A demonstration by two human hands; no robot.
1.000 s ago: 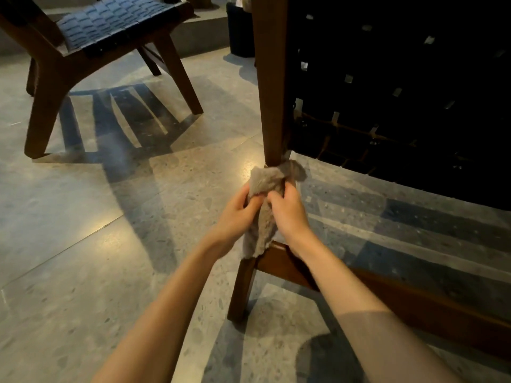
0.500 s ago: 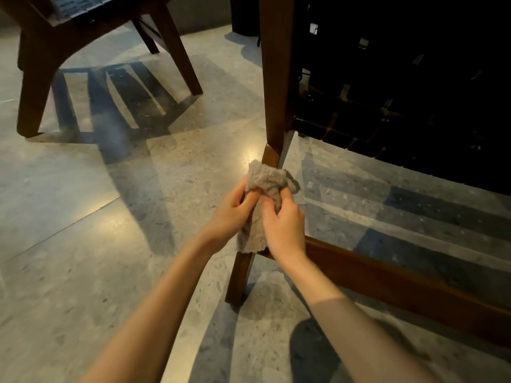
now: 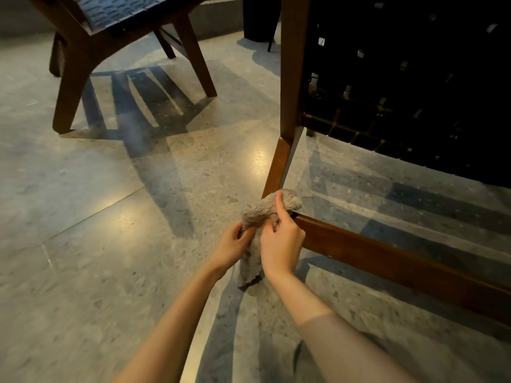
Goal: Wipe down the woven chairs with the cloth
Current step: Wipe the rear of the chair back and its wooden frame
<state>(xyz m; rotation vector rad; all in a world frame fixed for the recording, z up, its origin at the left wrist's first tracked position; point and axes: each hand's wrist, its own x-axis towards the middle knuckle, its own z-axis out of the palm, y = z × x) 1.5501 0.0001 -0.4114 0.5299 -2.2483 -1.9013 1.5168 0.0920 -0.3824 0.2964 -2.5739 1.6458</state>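
- The fluffy grey-beige cloth [image 3: 262, 210] is bunched round the near brown wooden chair with the dark woven back [image 3: 401, 78], at the low joint where its slanted leg [image 3: 276, 167] meets the long brown side rail [image 3: 387, 261].
- Both hands are on that cloth. The right hand [image 3: 282, 241] grips the upper bunch, thumb pressed up along it. The left hand [image 3: 232, 244] pinches the lower part, fingers curled in.
- The cloth's top lies just ahead of and above the knuckles. Its loose tail hangs down between the two wrists towards the speckled grey stone floor [image 3: 83, 244].
- What the coming stroke turns on, as I judge it, is the two lines of wood leaving this joint. The leg's long axis climbs up and away from the hands, leaning slightly right. The rail's runs off to the right and back towards the person.
- The right hand is the nearer one to the rail, sitting just beside its end. The left hand is on the outer, open side of the leg.
- The foot of the leg below the cloth is hidden by cloth and hands, so I cannot tell how much of it is covered.
- A second brown wooden chair with a dark woven seat [image 3: 83, 51] stands well apart, off to the upper left, with no hand near it.
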